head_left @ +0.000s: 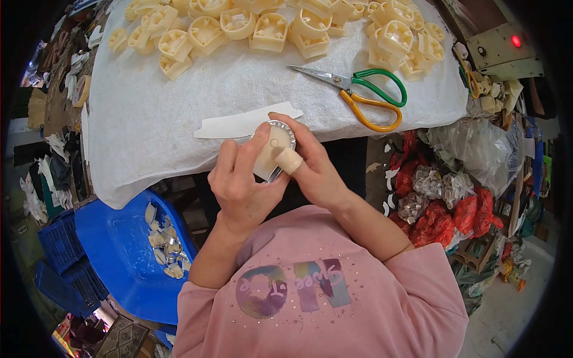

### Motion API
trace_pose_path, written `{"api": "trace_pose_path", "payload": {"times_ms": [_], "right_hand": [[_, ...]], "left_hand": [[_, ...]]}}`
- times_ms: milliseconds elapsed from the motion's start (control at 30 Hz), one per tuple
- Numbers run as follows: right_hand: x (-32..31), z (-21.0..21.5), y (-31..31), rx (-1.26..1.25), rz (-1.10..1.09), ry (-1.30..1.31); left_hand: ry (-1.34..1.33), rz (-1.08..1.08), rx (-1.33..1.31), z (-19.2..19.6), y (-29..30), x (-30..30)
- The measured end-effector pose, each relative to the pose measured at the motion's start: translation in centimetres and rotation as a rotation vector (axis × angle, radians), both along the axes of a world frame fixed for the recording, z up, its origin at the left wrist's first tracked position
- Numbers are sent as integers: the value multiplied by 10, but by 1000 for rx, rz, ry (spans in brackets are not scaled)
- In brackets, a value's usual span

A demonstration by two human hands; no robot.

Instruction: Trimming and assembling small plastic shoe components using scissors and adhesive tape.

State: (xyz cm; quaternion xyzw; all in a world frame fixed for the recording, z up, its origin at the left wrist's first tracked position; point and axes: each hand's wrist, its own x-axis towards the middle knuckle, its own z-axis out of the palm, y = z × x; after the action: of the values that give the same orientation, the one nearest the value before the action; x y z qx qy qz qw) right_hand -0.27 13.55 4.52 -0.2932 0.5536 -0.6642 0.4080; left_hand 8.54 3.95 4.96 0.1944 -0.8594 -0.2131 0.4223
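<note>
Close to the table's front edge, both hands hold one small cream piece (267, 162) with a shiny, ridged silver rim. My left hand (239, 190) grips its left side, the fingers bent over the top. From the right, my right hand (319, 173) closes round it; a beige cover is wrapped on the thumb, which presses on the face. The underside of the piece is hidden. Just beyond the fingers lies a flat white strip (239, 123). Scissors (352, 82) with one green and one orange handle rest on the table to the right, blades slightly apart.
Many cream hollow plastic parts (268, 33) are heaped along the far side of the white cloth (143, 113). A blue tub (113, 244) at lower left holds silver-edged pieces (169, 241). Red bags (434, 225) and clear plastic (477, 146) crowd the right, below a box with a red light (501, 51).
</note>
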Motion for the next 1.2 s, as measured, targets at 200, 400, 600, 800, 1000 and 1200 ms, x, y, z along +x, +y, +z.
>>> {"api": "trace_pose_path", "payload": {"times_ms": [200,400,600,800,1000,1200], "right_hand": [[-6,-11,8,-170,59,-615],[6,-2,1,-44,-76,-3],[5,-3,2,-93,-55,-165],[-1,-1,-4,-74,-135,-11],[-22,0,4,-30,3,272],[-30,3,8,-52,34,354]], "left_hand": [[69,-24,83,6,2,-4],[12,17,44,0,3,-1],[-24,-17,5,1,1,-2],[-4,-4,127,6,5,0],[-32,-129,298,3,-7,10],[297,-828,1762,14,-3,15]]}}
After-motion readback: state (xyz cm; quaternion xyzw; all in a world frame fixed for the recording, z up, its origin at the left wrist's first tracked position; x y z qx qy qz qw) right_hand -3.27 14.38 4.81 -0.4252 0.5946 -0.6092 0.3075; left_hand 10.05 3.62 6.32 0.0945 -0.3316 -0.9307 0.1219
